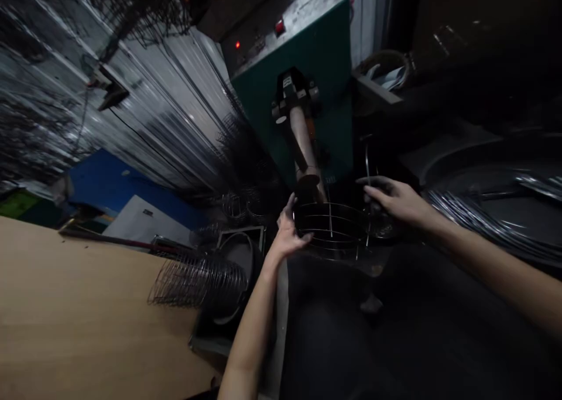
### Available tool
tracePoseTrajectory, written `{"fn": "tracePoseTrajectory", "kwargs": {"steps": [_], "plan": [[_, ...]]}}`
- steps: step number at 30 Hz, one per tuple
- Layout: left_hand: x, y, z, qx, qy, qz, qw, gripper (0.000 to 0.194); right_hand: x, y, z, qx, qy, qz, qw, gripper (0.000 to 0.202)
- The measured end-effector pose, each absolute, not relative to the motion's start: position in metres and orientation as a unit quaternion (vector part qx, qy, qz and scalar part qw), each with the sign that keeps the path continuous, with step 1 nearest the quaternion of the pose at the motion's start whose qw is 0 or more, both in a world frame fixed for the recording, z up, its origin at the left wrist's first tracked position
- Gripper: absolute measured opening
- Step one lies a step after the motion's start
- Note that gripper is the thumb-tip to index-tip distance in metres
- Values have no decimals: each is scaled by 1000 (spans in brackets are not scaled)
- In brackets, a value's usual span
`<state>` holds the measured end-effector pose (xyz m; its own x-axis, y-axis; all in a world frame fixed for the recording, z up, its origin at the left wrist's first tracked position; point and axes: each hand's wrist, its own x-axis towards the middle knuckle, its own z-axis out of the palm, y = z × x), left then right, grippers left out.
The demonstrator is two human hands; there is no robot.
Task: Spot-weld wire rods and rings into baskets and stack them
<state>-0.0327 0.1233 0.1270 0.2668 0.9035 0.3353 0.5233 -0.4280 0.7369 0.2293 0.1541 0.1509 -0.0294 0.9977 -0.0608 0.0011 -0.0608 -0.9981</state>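
A round wire frame (331,215), made of thin rings joined by upright wires, sits low in front of the machine. At its left side is my left hand (287,235), thumb and fingers spread apart and touching or very near the rings. My right hand (393,200) pinches a thin bent metal rod (367,160) at the frame's right side. Above the frame, the machine's arm (302,136) slopes down from a green housing (327,54). The frame's lower part is lost in the dark.
Stacked wire rings (197,280) lie at the left beside a wooden board (88,306). On the right, a large round tray (461,160) bears bundled metal rods (478,227). A red light (237,44) glows on the machine. A basket (389,66) stands behind.
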Motion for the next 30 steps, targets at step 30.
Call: {"fn": "tracePoseTrajectory", "kwargs": {"steps": [30], "plan": [[-29,156,79,673,416,546,274,89,157,207,142,-451,-447,627,451,47]]}}
